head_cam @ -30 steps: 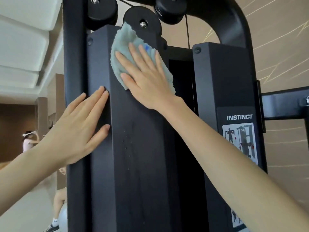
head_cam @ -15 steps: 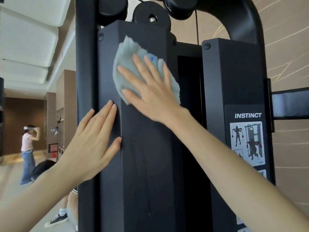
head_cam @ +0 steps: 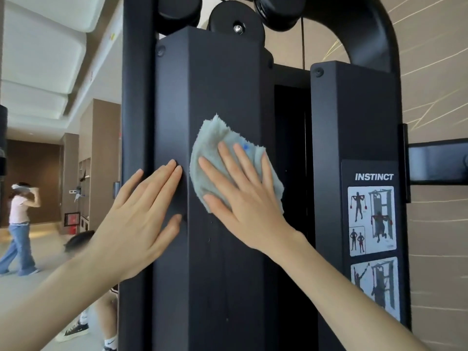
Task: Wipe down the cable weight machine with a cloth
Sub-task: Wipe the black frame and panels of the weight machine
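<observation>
Grey-green terry cloth (head_cam: 215,143) is lying flat on the front face of the cable weight machine (head_cam: 222,79), about midway up the black column that is showing, well below the pulleys (head_cam: 236,24). The right hand (head_cam: 243,198) is pressing it there with fingers straight and spread. Its grip is fully open and pinching nothing, so palm pressure alone is pinning the cloth, which is likely spreading the force over a wide patch for wiping. The left hand (head_cam: 136,219) is resting flat on the column's angled left face, just beside the cloth but apart from it. That grip is also open and empty, and is probably steadying the person while they are reaching in. Faint specks (head_cam: 209,239) are showing just under the cloth, so the lower panel is seemingly awaiting its pass. The instruction label (head_cam: 371,219) on the right-hand column is sitting well apart from both hands.
</observation>
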`<action>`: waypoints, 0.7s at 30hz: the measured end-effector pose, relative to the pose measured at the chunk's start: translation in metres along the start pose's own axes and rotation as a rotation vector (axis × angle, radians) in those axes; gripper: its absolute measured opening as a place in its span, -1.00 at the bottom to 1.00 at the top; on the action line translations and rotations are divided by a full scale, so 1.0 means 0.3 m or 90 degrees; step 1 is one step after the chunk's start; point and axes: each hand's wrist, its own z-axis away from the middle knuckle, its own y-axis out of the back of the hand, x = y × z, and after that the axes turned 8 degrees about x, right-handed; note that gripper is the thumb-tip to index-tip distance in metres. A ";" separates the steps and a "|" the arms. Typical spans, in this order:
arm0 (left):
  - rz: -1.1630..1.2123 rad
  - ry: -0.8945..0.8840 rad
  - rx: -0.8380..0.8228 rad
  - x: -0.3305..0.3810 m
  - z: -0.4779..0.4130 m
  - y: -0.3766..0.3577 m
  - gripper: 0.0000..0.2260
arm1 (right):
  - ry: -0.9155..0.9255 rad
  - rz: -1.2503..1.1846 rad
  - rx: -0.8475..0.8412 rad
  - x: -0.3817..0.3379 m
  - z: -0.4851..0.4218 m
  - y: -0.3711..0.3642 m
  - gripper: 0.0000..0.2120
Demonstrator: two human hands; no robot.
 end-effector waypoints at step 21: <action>0.089 0.050 -0.008 0.087 0.107 -0.027 -0.39 | -0.037 0.039 0.003 -0.048 -0.040 -0.009 -0.48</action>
